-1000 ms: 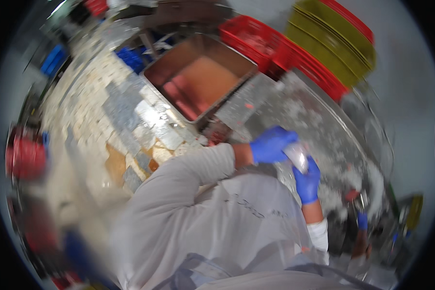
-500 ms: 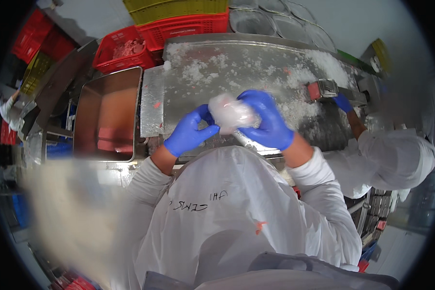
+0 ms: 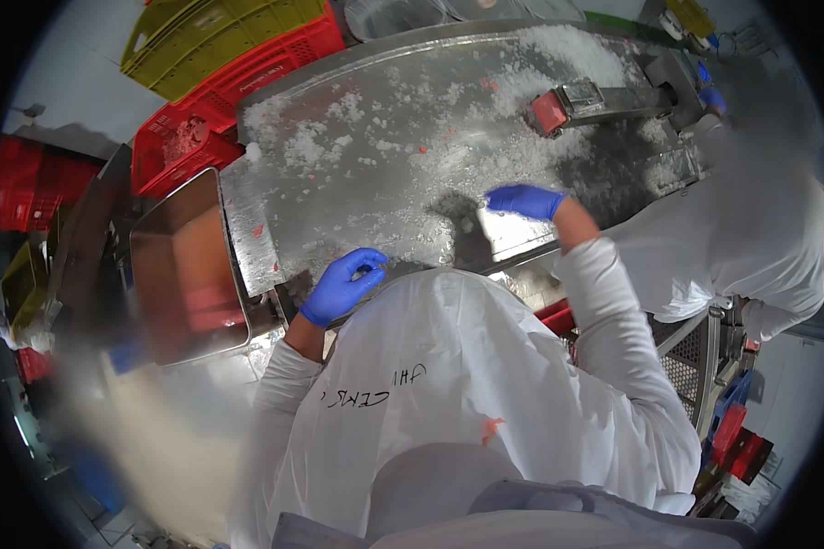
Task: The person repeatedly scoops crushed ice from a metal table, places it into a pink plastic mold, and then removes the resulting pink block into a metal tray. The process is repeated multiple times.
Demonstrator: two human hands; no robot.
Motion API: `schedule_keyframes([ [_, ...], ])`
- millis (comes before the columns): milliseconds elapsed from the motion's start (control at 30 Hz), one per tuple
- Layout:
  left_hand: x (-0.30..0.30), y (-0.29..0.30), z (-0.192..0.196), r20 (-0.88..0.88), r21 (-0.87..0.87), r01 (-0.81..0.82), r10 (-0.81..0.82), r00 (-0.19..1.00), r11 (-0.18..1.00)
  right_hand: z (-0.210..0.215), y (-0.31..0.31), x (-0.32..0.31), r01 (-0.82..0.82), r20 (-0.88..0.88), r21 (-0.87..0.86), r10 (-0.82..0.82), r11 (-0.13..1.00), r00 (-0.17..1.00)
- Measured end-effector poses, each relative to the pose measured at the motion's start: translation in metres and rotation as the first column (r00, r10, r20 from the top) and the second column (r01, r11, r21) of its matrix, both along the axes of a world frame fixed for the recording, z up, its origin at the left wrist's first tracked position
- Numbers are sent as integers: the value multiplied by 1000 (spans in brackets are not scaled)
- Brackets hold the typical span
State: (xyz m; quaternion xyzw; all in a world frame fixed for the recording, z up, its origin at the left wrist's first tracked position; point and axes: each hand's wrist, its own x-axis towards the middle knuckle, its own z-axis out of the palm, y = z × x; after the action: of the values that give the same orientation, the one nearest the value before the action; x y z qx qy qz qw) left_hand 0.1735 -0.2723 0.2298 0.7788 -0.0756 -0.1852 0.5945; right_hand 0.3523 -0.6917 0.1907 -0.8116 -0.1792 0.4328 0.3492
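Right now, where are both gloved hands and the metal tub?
Left hand (image 3: 339, 288): head view, middle of the blue glove.
Right hand (image 3: 525, 201): head view, middle of the blue glove.
Metal tub (image 3: 154, 274): head view, left inner wall.

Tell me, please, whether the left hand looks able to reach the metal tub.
Probably yes: the left hand looks empty, and the open-topped metal tub stands nearby on its left, with nothing seen blocking the way.

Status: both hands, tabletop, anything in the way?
Left hand half-curled, seemingly empty, by near edge of steel table. Right hand at bright white patch, grip unclear. Ice-like white bits scattered across tabletop; possible clutter.
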Motion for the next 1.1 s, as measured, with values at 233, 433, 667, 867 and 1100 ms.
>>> schedule_keyframes([
  [233,35,-13,-47,-230,2,-74,73,971,997,-84,-64,-85,435,-256,-9,-423,900,869],
  [433,206,-82,-99,-71,191,10,4,997,981,-81,-103,-49,688,-198,13,-673,726,713],
  [667,347,-179,-150,-33,199,-122,131,991,972,-77,-119,19,861,-381,88,-782,501,494],
  [867,410,-248,-103,-193,302,6,55,980,953,-120,-102,71,974,-718,139,-660,177,222],
  [1100,457,-312,-95,-478,610,671,-480,736,422,-104,-44,119,996,-773,-4,-631,94,57],
])
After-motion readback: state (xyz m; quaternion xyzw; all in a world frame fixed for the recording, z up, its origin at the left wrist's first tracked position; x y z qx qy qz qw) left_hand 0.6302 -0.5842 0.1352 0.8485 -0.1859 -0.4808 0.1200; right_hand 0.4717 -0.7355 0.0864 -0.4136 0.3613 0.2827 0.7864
